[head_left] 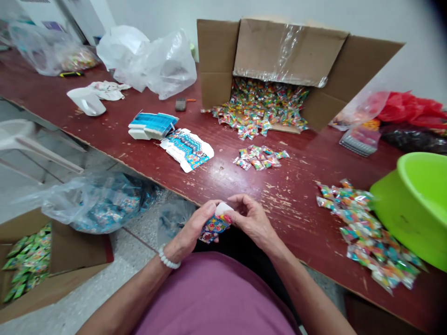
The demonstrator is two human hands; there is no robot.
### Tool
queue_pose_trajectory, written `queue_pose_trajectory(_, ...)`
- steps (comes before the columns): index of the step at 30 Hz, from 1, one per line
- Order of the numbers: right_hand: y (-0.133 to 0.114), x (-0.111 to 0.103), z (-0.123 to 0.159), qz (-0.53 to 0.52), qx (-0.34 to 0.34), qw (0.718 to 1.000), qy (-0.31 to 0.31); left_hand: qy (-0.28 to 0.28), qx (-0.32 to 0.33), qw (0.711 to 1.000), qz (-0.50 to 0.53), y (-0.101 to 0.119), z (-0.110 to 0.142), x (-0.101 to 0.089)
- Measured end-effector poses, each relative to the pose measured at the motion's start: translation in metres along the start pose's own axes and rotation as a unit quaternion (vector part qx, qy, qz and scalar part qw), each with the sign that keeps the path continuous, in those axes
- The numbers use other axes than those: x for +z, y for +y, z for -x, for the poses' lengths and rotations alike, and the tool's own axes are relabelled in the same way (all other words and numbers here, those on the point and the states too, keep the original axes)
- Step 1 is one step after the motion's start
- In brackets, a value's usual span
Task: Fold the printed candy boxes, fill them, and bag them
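Observation:
My left hand [195,228], with a pale bead bracelet on its wrist, is wrapped round a small blue printed carton [213,228] in front of my body, at the table's near edge. The carton's white end flap [222,209] points up. My right hand [249,218] is closed at that end, thumb against the flap and fingers curled behind it. A bit of red and yellow shows by the right thumb; whether it is print or a candy I cannot make out. Beyond my hands lies a small heap of wrapped candies [260,157]. Flattened blue cartons [190,148] lie to its left.
An open cardboard box [289,51] spills wrapped candies [251,114] onto the red table [139,160]. More candies [370,232] lie beside a green basin [408,204]. A stack of cartons [153,124], a white scoop-like cup [87,101] and plastic bags [167,60] stand left. A filled bag [104,200] is below.

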State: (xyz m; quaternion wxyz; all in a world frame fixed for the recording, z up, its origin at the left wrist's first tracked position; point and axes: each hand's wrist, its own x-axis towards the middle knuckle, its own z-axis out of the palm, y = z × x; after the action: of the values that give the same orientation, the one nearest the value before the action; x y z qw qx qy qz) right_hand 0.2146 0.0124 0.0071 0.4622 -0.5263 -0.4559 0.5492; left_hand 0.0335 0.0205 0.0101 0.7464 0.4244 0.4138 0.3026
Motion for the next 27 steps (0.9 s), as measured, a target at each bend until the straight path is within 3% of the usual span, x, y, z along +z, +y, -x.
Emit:
queue_pose_trajectory(7,-0.007,-0.001,0.004,-0.079,0.073,0.992,-0.063,0.05,-0.021,0.998,0.041,-0.001,-0.005,0.007)
queue_pose_trajectory(13,0.007,0.003,-0.001,-0.002,0.009,0.999,-0.031,0.048,0.0,0.999,0.008,0.004,-0.003,0.014)
queue_pose_trajectory(19,-0.003,0.001,0.001,-0.148,0.089,0.98,-0.1,0.052,-0.011,0.994,0.099,0.002,-0.004,0.011)
queue_pose_trajectory(24,-0.005,0.011,0.004,-0.138,0.054,0.986,-0.071,0.069,-0.003,0.988,0.138,-0.002,-0.004,0.013)
queue_pose_trajectory(27,-0.001,0.015,0.001,-0.152,0.064,0.984,-0.068,0.05,0.003,0.991,0.123,0.0,-0.003,0.014)
